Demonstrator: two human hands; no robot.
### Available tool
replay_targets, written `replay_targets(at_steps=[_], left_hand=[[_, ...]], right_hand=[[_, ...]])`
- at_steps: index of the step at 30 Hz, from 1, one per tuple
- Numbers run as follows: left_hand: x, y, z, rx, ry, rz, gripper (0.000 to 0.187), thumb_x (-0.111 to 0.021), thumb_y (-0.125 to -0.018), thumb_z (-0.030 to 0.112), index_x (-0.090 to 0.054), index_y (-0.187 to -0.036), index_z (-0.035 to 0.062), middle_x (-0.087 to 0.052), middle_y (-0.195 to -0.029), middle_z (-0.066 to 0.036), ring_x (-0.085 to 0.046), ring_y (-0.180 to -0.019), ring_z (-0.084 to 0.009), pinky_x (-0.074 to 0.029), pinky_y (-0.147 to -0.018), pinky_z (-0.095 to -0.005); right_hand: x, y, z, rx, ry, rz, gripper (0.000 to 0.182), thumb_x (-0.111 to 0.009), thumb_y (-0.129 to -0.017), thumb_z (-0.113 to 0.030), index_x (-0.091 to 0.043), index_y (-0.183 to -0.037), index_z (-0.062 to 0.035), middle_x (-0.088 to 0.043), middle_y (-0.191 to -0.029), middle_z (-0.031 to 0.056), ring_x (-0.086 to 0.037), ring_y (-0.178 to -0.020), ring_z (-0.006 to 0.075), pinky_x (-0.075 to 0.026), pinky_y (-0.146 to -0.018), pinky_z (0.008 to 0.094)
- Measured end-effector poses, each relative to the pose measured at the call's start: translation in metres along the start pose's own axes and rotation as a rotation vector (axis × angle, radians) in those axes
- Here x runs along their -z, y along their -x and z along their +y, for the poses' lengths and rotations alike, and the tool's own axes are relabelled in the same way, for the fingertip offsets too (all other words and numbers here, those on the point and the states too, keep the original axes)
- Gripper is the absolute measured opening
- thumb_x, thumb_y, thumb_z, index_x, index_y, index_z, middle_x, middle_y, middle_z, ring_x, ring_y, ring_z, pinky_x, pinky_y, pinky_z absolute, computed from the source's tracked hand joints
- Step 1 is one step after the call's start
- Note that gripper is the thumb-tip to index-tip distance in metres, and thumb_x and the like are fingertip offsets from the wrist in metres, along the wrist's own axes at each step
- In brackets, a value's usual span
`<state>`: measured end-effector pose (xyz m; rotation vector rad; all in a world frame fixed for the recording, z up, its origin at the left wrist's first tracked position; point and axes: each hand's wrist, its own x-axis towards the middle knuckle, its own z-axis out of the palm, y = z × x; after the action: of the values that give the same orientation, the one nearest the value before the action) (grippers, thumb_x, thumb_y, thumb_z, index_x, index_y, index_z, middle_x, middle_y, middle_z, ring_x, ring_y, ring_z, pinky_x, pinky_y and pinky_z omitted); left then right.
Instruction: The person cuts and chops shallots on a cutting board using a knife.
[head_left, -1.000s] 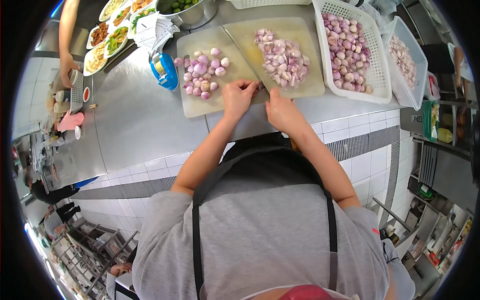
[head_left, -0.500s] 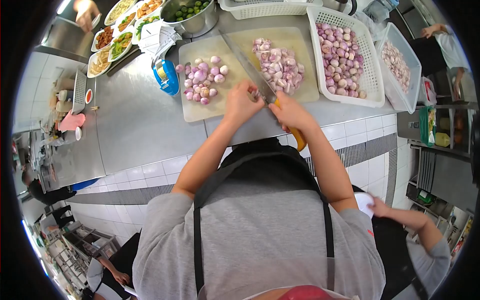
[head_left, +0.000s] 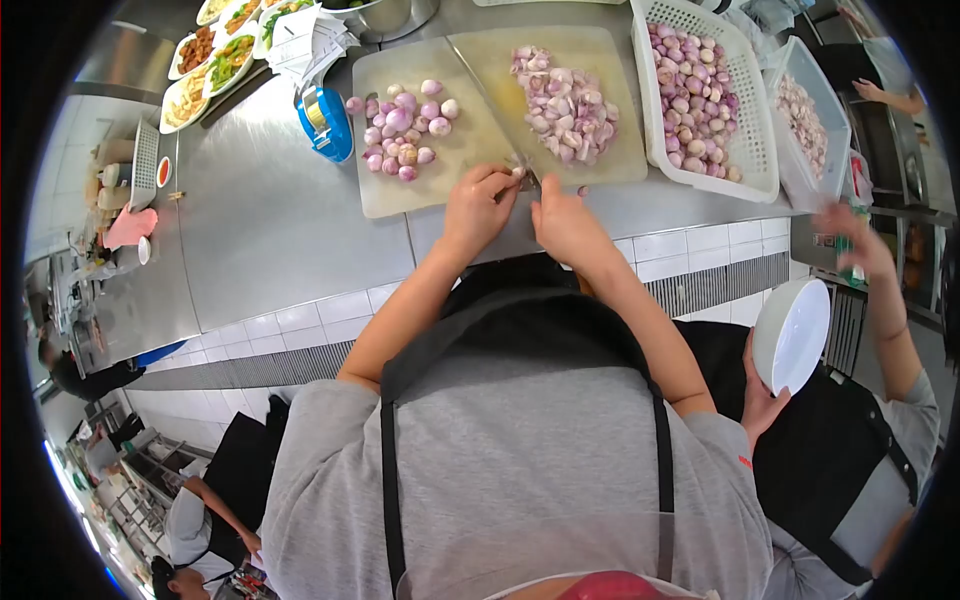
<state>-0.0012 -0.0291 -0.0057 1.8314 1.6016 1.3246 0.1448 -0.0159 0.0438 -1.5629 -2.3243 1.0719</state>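
My left hand is closed, pinching a small shallot at the front edge of the cutting board. My right hand grips a long knife; its blade stretches away across the board, seen nearly edge-on, and the handle is hidden by the hand. The blade's near end meets the shallot at my left fingers. Left of the blade lie several whole shallots, and to its right is a heap of peeled, cut shallots. One loose piece sits beside my right hand.
A white basket of shallots and a clear tub of peeled ones stand at right. A blue tape dispenser, paper slips and food plates are at left. Close on my right, a co-worker holds a white bowl.
The knife has turned more edge-on and its yellow handle no longer shows. Both hands stay together at the shallot. The co-worker at right has come nearer, bowl raised and one arm out.
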Motion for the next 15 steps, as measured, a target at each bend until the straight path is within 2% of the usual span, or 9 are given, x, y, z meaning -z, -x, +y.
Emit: replay_targets(at_steps=[3,5,6,8,9,11,15], left_hand=[[0.001,-0.002,0.0,0.029,-0.007,-0.023,0.004,-0.066,-0.071,0.006,-0.064,-0.074,0.0023,-0.061,-0.078,-0.009,-0.059,-0.067,-0.0252,-0.048,-0.058,-0.0338],[0.002,-0.002,-0.003,-0.012,-0.035,-0.051,0.007,-0.066,-0.072,0.003,-0.065,-0.079,0.0001,-0.062,-0.083,-0.01,-0.06,-0.063,-0.0209,-0.049,-0.053,-0.0281],[0.002,-0.001,-0.003,-0.011,-0.032,-0.052,0.007,-0.066,-0.072,0.003,-0.065,-0.079,0.0001,-0.062,-0.083,-0.01,-0.06,-0.063,-0.0209,-0.049,-0.053,-0.0281],[0.002,-0.003,-0.001,-0.006,-0.025,-0.043,0.006,-0.066,-0.072,0.002,-0.065,-0.078,-0.0001,-0.062,-0.081,-0.01,-0.06,-0.061,-0.0207,-0.049,-0.053,-0.028],[0.003,-0.003,0.001,-0.004,-0.026,-0.042,0.006,-0.066,-0.072,0.002,-0.065,-0.078,-0.0001,-0.062,-0.081,-0.01,-0.06,-0.061,-0.0207,-0.049,-0.053,-0.028],[0.004,-0.005,0.004,0.032,-0.032,-0.049,0.004,-0.064,-0.07,0.005,-0.064,-0.073,0.0025,-0.061,-0.077,-0.008,-0.059,-0.068,-0.026,-0.048,-0.059,-0.0344],[0.001,-0.004,0.001,0.049,-0.017,-0.041,0.004,-0.064,-0.069,0.005,-0.064,-0.073,0.003,-0.061,-0.077,-0.008,-0.059,-0.068,-0.0263,-0.048,-0.059,-0.0346]], right_hand=[[0.011,-0.001,-0.006,0.033,0.062,0.05,0.027,-0.05,-0.084,-0.013,-0.036,-0.096,0.0069,-0.056,-0.066,0.0296,-0.056,-0.065,0.0465,-0.043,-0.058,0.0538],[0.021,0.003,-0.015,-0.027,-0.005,-0.036,0.025,-0.05,-0.084,-0.013,-0.037,-0.094,0.0063,-0.056,-0.065,0.029,-0.056,-0.065,0.0457,-0.043,-0.057,0.0542],[0.016,0.002,-0.013,-0.03,-0.003,-0.037,0.025,-0.05,-0.084,-0.013,-0.037,-0.094,0.0063,-0.056,-0.065,0.029,-0.056,-0.065,0.0457,-0.043,-0.057,0.0542],[0.003,-0.002,-0.008,-0.034,0.062,-0.037,0.025,-0.046,-0.085,-0.013,-0.036,-0.096,0.0071,-0.058,-0.073,0.0295,-0.058,-0.073,0.0443,-0.046,-0.066,0.0511],[0.006,-0.002,-0.008,-0.034,0.062,-0.04,0.025,-0.046,-0.085,-0.013,-0.036,-0.096,0.0071,-0.058,-0.073,0.0295,-0.058,-0.073,0.0443,-0.046,-0.066,0.0511],[0.014,0.0,-0.011,0.025,0.067,0.032,0.026,-0.05,-0.084,-0.013,-0.036,-0.095,0.0061,-0.057,-0.066,0.0286,-0.056,-0.064,0.0453,-0.044,-0.056,0.0516],[-0.005,-0.003,-0.002,0.023,0.057,0.028,0.026,-0.049,-0.085,-0.013,-0.036,-0.096,0.006,-0.057,-0.067,0.0283,-0.056,-0.064,0.0451,-0.044,-0.058,0.0506]])
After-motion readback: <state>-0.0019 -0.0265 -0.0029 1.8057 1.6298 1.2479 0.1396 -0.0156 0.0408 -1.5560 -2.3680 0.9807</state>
